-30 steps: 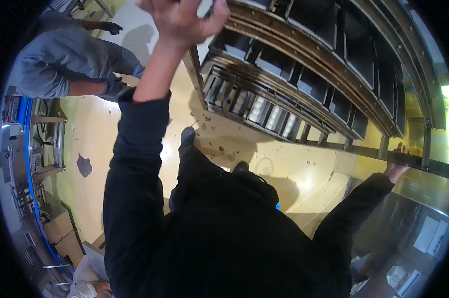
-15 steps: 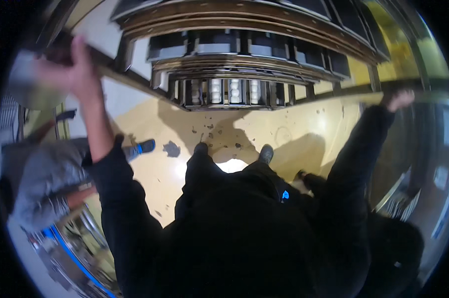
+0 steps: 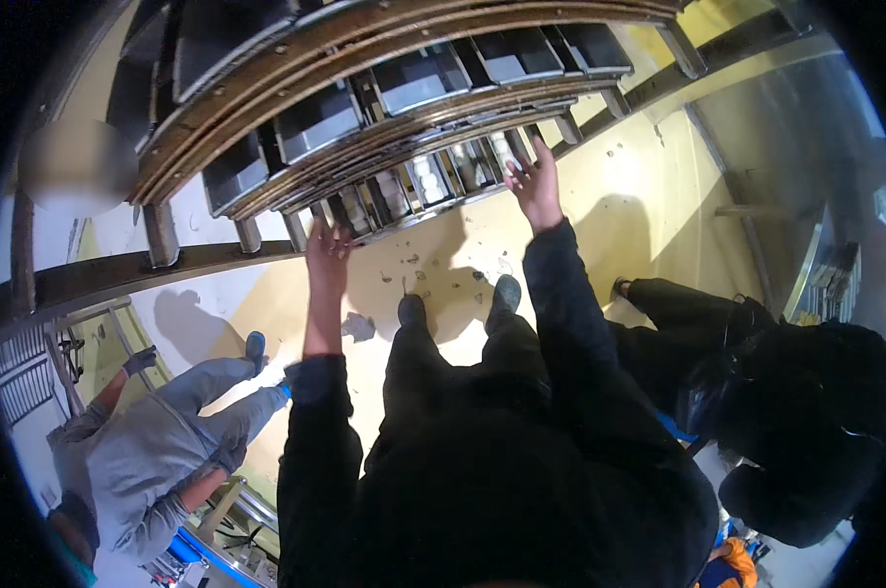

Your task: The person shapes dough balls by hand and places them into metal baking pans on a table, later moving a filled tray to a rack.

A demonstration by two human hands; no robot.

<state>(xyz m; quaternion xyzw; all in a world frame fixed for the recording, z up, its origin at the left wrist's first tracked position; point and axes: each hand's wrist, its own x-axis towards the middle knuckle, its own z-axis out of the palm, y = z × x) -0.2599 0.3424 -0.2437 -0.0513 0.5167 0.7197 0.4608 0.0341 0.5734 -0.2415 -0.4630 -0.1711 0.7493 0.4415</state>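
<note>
In front of me hangs a set of dark metal loaf pans (image 3: 418, 83) joined in rows by rusty brown bars. The lowest row (image 3: 404, 225) holds round white dough balls (image 3: 428, 180) lined up in its compartments. My left hand (image 3: 328, 257) is at the left end of that lowest row, fingers apart, close to its edge; I cannot tell if it touches. My right hand (image 3: 536, 188) reaches up by the right end of the same row with fingers spread. Neither hand appears to hold anything.
A dark metal rail (image 3: 100, 279) runs along under the pans. At left a person in grey clothes (image 3: 159, 451) wears gloves; at right stands a person in black (image 3: 806, 431). A person in orange (image 3: 737, 563) is at lower right. Leaf-like scraps (image 3: 360, 326) lie on the yellow floor.
Both my hands have come inward from wide apart to the two ends of the lowest pan row. The view has turned, so the pans now slant. The person in grey shows more fully.
</note>
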